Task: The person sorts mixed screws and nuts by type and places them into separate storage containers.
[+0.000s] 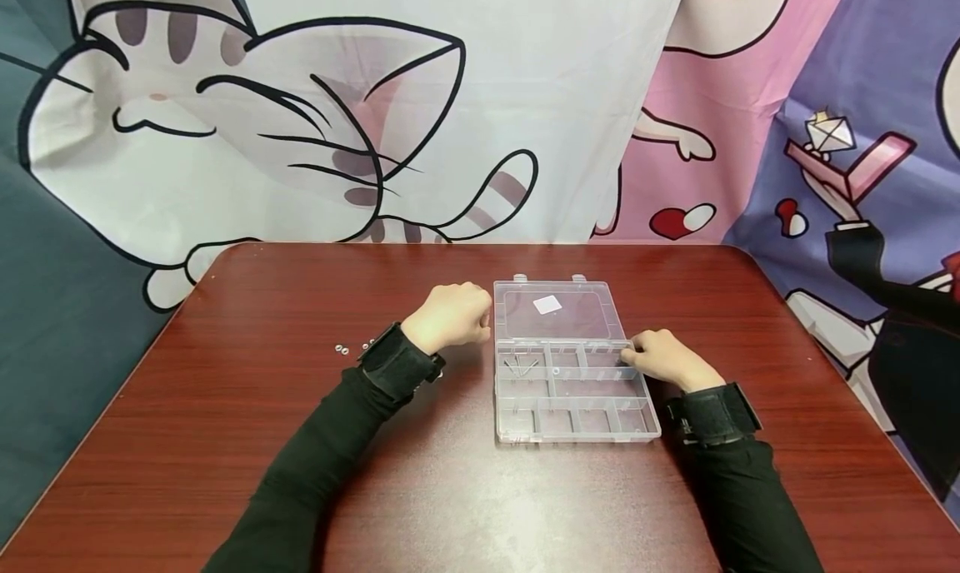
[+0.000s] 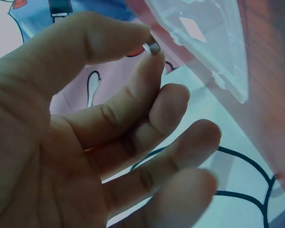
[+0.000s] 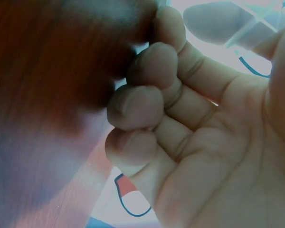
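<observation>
Between thumb and index fingertip, my left hand (image 1: pixel 448 319) pinches a small shiny metal nut (image 2: pixel 153 48); its other fingers are loosely bent. That hand is beside the left edge of a clear plastic compartment box (image 1: pixel 525 436), whose lid (image 1: pixel 517 311) lies folded back behind it. My right hand (image 1: pixel 671 359) grips the box's right wall, thumb over the inside and fingers (image 3: pixel 135 107) curled along the outside. Thin metal pins (image 1: pixel 521 367) lie in the box's rear left compartment. One small bright piece (image 1: pixel 556 371) shows near a divider in the middle row.
Several small metal nuts (image 1: pixel 342 350) lie on the reddish-brown wooden table (image 1: pixel 225 406), left of the box and close to the left wrist. A white label (image 1: pixel 547 305) is on the lid. Cartoon-printed cloth (image 1: pixel 570 123) hangs behind the table's far edge.
</observation>
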### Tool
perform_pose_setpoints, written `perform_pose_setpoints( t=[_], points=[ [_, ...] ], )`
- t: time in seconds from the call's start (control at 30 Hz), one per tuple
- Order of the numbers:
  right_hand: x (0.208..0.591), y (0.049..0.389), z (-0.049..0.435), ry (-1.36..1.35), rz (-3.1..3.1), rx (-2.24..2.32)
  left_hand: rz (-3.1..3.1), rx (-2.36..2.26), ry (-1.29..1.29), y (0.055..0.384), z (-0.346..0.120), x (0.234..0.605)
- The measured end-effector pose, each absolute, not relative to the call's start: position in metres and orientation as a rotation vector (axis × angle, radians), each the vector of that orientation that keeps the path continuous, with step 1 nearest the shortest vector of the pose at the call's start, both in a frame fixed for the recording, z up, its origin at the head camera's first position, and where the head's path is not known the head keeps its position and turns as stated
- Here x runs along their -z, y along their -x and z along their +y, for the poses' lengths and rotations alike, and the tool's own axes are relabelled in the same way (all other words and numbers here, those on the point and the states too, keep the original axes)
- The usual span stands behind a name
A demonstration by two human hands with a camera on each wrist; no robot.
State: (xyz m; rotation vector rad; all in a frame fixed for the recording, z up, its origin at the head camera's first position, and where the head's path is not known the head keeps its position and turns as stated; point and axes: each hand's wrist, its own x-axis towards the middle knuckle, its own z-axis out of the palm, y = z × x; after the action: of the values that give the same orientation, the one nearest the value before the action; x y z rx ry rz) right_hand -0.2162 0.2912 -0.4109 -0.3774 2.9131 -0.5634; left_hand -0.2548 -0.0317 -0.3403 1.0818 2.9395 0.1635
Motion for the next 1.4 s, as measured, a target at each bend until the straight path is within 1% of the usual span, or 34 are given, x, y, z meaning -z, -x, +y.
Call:
perform_pose_setpoints(
  t=[0.5,1.0,1.4],
  points=[
    [0.408,0.216,0.29,0.356,2.903,0.569,2.895,-0.098,-1.205,0.257,0.01,0.325],
    [0.41,0.217,0.292,0.346,2.906,0.554,2.762,-0.064,-1.461,0.252,0.051,0.337],
    [0.41,0.217,0.293,0.358,2.907,0.56,2.74,-0.069,-1.464,0.251,0.069,0.336]
  ],
)
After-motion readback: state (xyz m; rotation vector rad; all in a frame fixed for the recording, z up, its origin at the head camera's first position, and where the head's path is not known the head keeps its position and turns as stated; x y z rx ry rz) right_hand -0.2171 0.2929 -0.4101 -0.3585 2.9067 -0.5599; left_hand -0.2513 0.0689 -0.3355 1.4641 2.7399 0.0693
